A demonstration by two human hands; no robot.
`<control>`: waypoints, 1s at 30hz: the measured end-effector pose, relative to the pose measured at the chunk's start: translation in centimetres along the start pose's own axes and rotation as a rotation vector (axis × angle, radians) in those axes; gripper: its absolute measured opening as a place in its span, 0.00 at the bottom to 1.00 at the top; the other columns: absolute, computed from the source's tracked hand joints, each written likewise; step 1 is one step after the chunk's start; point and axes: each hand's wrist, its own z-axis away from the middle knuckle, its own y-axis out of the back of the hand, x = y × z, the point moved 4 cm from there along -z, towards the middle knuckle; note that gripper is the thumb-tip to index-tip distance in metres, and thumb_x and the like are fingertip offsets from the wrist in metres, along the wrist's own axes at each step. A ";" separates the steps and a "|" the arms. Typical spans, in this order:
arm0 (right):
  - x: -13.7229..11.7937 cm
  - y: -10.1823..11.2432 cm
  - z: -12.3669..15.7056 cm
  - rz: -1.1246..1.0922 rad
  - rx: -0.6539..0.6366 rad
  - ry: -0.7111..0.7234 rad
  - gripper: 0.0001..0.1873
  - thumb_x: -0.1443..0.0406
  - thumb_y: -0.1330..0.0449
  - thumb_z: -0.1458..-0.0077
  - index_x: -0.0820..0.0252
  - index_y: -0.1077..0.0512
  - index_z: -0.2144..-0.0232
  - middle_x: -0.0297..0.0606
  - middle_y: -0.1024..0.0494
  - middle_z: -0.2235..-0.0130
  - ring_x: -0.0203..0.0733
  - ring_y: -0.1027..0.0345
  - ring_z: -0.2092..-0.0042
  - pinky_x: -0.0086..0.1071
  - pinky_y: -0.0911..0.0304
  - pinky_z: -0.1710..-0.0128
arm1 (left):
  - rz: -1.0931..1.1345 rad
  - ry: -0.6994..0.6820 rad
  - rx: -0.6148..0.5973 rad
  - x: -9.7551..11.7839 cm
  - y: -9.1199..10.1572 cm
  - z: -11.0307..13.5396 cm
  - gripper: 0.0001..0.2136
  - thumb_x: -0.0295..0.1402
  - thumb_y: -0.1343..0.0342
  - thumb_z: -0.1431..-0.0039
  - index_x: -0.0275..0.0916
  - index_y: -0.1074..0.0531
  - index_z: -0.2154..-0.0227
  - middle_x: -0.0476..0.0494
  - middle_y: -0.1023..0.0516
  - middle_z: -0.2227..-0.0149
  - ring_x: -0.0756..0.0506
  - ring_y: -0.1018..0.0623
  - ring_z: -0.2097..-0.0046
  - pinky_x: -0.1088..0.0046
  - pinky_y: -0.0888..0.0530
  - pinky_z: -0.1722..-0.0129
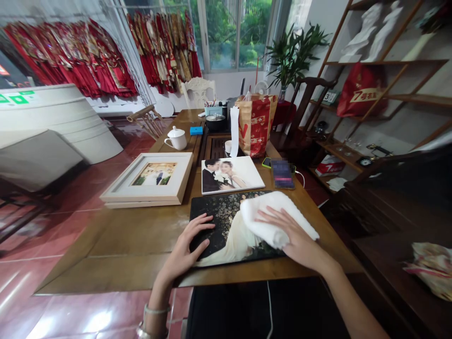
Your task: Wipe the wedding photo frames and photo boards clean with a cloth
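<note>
A dark photo panel (226, 235) with a pale gown pictured on it lies flat near the table's front edge. Across its left edge rests my left hand (192, 242), fingers spread, touching the panel and gripping nothing. My right hand (287, 233) presses a folded white cloth (263, 207) against the panel's right side. The cloth hides the upper right part of the picture and hangs past its edge. Just behind the panel lies a white-edged wedding photo (247, 174). Framed pictures (148, 179) sit in a stack to the left.
A phone (282, 173) with a cable lies to the right. Farther back stand a paper bag (259, 125), a lidded white cup (175, 139), a blue box (196, 130) and a black pot (215, 122). Wooden shelves (384, 61) rise on the right.
</note>
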 end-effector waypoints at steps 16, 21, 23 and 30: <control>-6.8 -3.5 -1.1 0.088 -0.096 0.084 0.49 0.77 0.51 0.66 0.46 0.44 0.39 0.25 0.52 0.34 0.43 0.68 0.33 0.52 0.73 0.36 | -0.007 0.009 0.035 0.1 0.1 -0.1 0.17 0.33 0.49 0.38 0.45 0.36 0.46 0.42 0.35 0.40 0.40 0.40 0.37 0.52 0.42 0.38; -4.4 -1.8 2.5 0.033 -0.095 0.002 0.46 0.78 0.53 0.62 0.41 0.43 0.40 0.21 0.47 0.35 0.40 0.62 0.33 0.51 0.69 0.35 | -0.022 0.009 0.025 0.1 0.1 0.0 0.18 0.33 0.50 0.38 0.46 0.37 0.45 0.43 0.36 0.40 0.41 0.41 0.36 0.52 0.44 0.37; -2.2 -0.9 2.3 0.079 -0.035 -0.066 0.46 0.78 0.54 0.62 0.42 0.43 0.40 0.23 0.47 0.35 0.41 0.63 0.33 0.52 0.68 0.35 | -0.027 0.006 0.022 0.1 0.1 0.0 0.18 0.33 0.50 0.38 0.46 0.36 0.45 0.43 0.35 0.40 0.41 0.41 0.36 0.52 0.44 0.37; -1.6 -1.6 -2.8 0.285 0.103 -0.213 0.45 0.77 0.50 0.64 0.51 0.40 0.40 0.32 0.45 0.35 0.48 0.64 0.33 0.55 0.69 0.36 | -0.047 0.001 0.030 -0.2 -0.1 0.1 0.20 0.34 0.50 0.37 0.47 0.39 0.42 0.44 0.38 0.38 0.41 0.42 0.36 0.53 0.45 0.36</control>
